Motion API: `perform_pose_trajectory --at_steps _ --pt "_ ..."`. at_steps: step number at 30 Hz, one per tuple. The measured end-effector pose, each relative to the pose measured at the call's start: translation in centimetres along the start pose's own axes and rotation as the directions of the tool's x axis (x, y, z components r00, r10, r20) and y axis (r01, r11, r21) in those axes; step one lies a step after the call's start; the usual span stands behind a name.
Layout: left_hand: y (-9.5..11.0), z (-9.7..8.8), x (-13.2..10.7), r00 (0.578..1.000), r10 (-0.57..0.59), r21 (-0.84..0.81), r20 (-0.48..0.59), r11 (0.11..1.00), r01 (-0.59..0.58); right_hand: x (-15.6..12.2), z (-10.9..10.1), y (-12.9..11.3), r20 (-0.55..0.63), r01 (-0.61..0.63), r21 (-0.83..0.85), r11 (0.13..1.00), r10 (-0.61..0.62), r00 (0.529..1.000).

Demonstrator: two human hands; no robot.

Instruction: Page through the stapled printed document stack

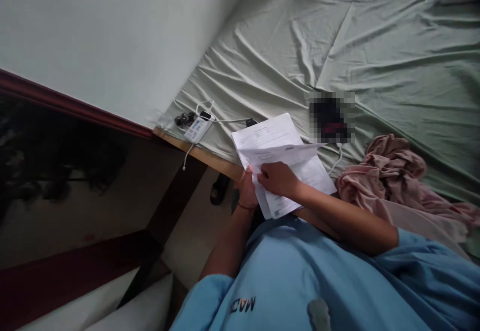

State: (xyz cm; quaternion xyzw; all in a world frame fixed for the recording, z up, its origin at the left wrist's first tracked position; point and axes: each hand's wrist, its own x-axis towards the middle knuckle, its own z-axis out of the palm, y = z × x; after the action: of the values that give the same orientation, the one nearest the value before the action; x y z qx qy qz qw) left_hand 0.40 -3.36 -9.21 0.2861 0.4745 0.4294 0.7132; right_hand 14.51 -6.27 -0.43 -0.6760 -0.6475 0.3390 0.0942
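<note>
Printed paper sheets [272, 133] lie in a stack at the bed's edge, close to my body. My left hand [247, 191] grips their left edge, with the thumb on top and the other fingers mostly hidden behind the paper. Above the stack, my right hand [279, 178] is closed with bent fingers at one sheet, which is lifted and curled over the pages beneath. Its fingertips seem to pinch that sheet's near part.
A white power strip [199, 130] with a cable lies on the bed sheet [270, 61] at the left corner. Right of the papers are a blurred-out dark object [330, 121] and a crumpled pink cloth [390, 171]. A wall [123, 36] rises at left.
</note>
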Motion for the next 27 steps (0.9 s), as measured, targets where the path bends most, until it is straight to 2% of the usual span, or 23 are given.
perform_pose_trajectory --at_steps 2,4,6,8,10,14,18,21,23,25,27 --pt "0.1 0.0 0.0 0.996 0.089 0.013 0.007 0.996 -0.089 0.3 0.7 0.0 0.024 0.051 0.041 0.998 -0.052 0.998" --pt "0.3 0.4 -0.2 0.992 0.107 0.047 -0.068 0.993 -0.104 0.6 0.6 0.0 0.060 0.072 0.064 0.995 -0.075 0.995" --pt "0.7 1.2 -0.5 0.989 0.026 0.006 -0.144 1.000 -0.026 1.0 0.1 0.1 0.102 0.068 0.076 0.995 -0.076 0.992" --pt "1.0 2.0 -0.9 0.982 -0.068 -0.075 -0.175 0.996 0.055 1.5 -0.5 0.3 0.134 0.067 0.086 0.994 -0.078 0.988" --pt "1.2 2.6 -1.2 0.983 -0.094 -0.128 -0.156 0.989 0.074 2.0 -0.8 0.6 0.172 0.053 0.149 0.987 -0.079 0.982" --pt "1.0 2.8 -1.6 0.999 -0.047 -0.179 -0.006 0.983 0.045 2.5 -0.6 0.8 0.273 -0.065 0.398 0.915 -0.051 0.961" --pt "0.6 2.2 -1.5 0.997 -0.040 -0.201 0.072 0.978 0.054 2.6 0.0 0.6 0.286 -0.072 0.435 0.897 -0.062 0.956" --pt "0.5 1.8 -1.2 0.998 -0.013 -0.191 0.055 0.981 0.023 2.6 0.0 0.4 0.284 -0.030 0.363 0.931 -0.080 0.956" --pt "0.6 1.5 -0.9 1.000 -0.023 -0.183 0.001 0.983 0.023 2.5 -0.2 0.4 0.282 0.018 0.312 0.950 -0.111 0.953" --pt "0.8 1.3 -0.7 0.996 -0.084 -0.192 -0.035 0.978 0.076 2.2 -0.4 0.6 0.286 0.081 0.321 0.944 -0.178 0.942" --pt "0.9 1.0 -0.4 0.986 -0.166 -0.197 -0.018 0.967 0.160 1.7 -0.9 0.9 0.256 0.115 0.372 0.921 -0.221 0.941"
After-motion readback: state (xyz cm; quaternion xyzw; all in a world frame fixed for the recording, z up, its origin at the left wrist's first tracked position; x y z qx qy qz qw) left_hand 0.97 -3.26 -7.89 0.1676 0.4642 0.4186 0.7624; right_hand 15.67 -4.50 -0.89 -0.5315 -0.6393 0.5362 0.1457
